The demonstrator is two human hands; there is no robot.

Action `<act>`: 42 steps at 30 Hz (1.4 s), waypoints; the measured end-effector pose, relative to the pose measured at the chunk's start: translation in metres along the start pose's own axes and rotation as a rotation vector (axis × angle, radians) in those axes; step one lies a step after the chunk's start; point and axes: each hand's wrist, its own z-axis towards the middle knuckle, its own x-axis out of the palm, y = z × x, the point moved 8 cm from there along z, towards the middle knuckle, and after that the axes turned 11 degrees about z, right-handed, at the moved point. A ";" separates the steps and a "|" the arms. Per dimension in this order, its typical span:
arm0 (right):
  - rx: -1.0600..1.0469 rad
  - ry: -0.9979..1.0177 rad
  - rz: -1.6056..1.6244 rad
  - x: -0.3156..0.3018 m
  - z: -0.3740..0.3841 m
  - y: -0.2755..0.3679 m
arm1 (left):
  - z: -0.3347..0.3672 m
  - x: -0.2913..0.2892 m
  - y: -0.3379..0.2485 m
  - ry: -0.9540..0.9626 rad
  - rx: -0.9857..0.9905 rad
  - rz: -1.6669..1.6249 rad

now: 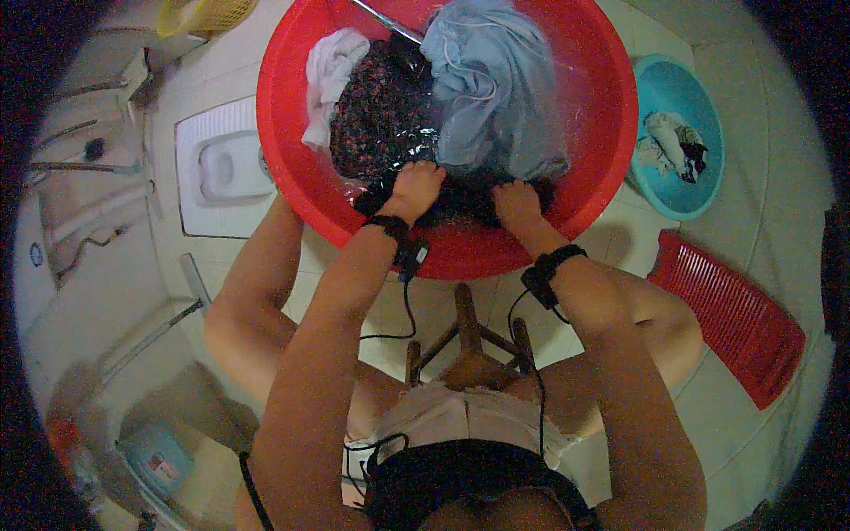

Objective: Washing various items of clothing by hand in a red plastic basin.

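A large red tub [595, 150] with water and wet laundry stands in front of my knees. At its near side my left hand [418, 188] is closed on a soaked black garment [465, 202]. My right hand [518, 205] grips the same black cloth farther right, its fingers curled down into it. Beyond my hands lies a dark garment with a reddish pattern [376, 115], with a white cloth [332, 66] to its left. A light grey-blue garment [496, 88] is bunched to the right, partly in the water. My fingertips are partly hidden in the black cloth.
A red washboard [730, 314] lies to the right, below a turquoise basin [651, 84] holding small clothes [677, 146]. On the left is a white squat toilet [221, 168]. A wooden stool [469, 354] stands beneath me; cables hang from my wrist bands.
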 end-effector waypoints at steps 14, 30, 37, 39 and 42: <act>0.234 -0.372 -0.196 -0.056 -0.043 -0.021 | -0.021 0.026 -0.006 0.564 -0.344 -0.122; -0.469 -0.783 0.513 -0.257 -0.186 0.062 | -0.050 -0.166 0.096 -0.307 -0.704 -1.405; -0.453 -0.714 -0.148 -0.287 -0.234 0.050 | -0.114 -0.350 0.045 -0.197 0.111 -0.951; -0.480 -0.642 -0.159 -0.282 -0.247 0.057 | -0.135 -0.369 0.021 -0.188 0.357 -0.547; -0.392 -0.561 -0.082 -0.263 -0.249 0.057 | -0.140 -0.339 0.022 -0.112 0.193 -0.568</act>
